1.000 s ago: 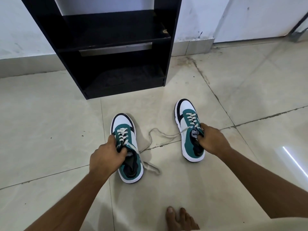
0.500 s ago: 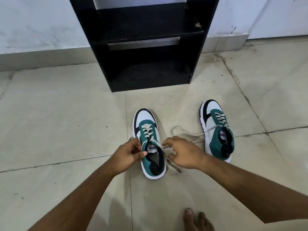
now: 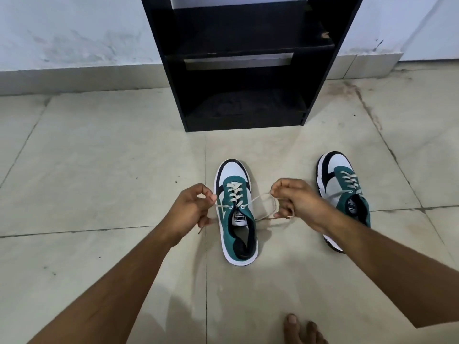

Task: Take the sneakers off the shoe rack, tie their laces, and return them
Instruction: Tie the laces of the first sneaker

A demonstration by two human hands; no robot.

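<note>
Left hand (image 3: 191, 209) just left of the near sneaker (image 3: 237, 214), pinching 1 lace end (image 3: 222, 206) drawn taut. Sneaker on the floor tiles (image 3: 99, 170), long axis pointing toward the shoe rack (image 3: 246, 63) beyond its toe. Right hand (image 3: 298, 202) just right of it, clenched on the other lace end (image 3: 258, 198). Farther right, the 2nd sneaker (image 3: 342, 192), lace loose, partly behind that wrist. Nothing between the hands but the tongue; probably crossing the ends next.

Pale tiled floor (image 3: 104, 170) with dark grout lines; scuffed white wall (image 3: 74, 33) at 11 o'clock; bare toes (image 3: 301, 330) at 5 o'clock.
</note>
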